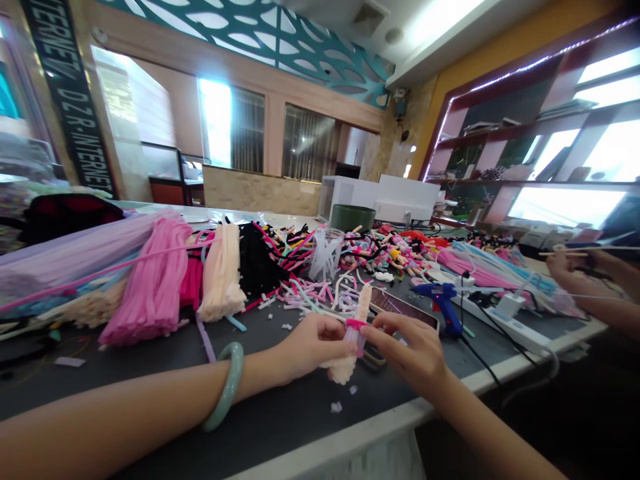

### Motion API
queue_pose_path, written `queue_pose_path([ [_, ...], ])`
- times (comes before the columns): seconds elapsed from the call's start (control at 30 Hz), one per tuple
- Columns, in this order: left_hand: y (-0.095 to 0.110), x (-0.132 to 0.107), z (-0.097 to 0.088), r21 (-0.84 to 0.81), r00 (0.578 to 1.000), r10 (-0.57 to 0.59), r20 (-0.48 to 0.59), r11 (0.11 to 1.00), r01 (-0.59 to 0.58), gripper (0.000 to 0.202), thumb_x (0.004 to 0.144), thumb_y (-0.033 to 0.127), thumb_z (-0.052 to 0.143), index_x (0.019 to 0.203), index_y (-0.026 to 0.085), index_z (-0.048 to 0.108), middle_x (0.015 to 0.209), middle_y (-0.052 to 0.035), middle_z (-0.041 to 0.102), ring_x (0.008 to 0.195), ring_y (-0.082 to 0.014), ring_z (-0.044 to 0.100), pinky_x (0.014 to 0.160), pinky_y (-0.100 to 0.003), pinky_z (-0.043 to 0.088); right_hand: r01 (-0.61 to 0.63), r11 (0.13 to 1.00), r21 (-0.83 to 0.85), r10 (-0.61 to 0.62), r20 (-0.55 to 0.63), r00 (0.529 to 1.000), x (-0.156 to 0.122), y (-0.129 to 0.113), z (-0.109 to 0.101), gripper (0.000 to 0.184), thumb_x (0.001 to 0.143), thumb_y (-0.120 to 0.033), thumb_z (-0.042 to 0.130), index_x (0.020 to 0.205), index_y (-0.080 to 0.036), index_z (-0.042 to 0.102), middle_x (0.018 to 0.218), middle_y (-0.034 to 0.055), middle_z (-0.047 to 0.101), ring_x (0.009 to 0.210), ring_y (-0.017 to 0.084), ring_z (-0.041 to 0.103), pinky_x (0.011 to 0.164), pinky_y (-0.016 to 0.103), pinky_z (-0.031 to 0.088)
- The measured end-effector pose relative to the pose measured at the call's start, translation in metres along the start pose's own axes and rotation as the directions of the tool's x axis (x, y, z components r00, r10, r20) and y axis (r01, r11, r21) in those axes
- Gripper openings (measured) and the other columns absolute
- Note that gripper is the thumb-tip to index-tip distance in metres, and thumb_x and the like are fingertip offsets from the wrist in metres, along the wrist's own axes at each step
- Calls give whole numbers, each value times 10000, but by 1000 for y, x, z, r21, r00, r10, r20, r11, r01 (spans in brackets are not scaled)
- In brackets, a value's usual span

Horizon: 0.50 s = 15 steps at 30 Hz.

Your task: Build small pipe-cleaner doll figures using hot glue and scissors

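Left hand: the left hand (313,347) is closed and grips the low part of the fuzzy bundle. A green bangle (230,387) sits on the wrist.

Right hand: the right hand (410,353) is near the top of the bundle. Its fingers (385,333) bend in and pinch the pink band.

Held thing: the cream fuzzy bundle (343,369) is held up between the two hands, over the table. It leans a little, and a pink band (356,325) goes around it.

Hidden: the fingers cover part of the band, so I cannot see where its ends go.

Under the hands: a phone (403,310) lies just past the right hand, partly covered.

Table: the dark table (280,427) has pink, cream and black fuzzy stem bundles (145,280), many cut bits (310,300) and a blue glue gun (443,307).

Far side: small bright things (400,257) are too tiny to make out.

Other person: at the right edge, a co-worker's hands (565,267) hold thin sticks (565,253).
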<state>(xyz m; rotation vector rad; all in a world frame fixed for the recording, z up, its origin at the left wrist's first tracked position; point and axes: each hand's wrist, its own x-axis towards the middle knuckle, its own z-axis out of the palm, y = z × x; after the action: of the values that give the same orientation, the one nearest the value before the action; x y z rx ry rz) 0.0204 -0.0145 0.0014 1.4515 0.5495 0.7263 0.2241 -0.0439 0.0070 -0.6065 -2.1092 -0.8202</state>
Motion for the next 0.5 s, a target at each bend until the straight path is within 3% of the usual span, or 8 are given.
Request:
queue_pose_path([
  [0.5,-6,2,-1,67,1000,31,-4,997,-31,357,624,408,740,670,84,598,537,6,542,449,-78,478,420,-186,339,105,994,-44,-100,92,991,1,3,-6,278,842,-54,509,1069,-172,617,877,66,607,669,89,537,645,239,447],
])
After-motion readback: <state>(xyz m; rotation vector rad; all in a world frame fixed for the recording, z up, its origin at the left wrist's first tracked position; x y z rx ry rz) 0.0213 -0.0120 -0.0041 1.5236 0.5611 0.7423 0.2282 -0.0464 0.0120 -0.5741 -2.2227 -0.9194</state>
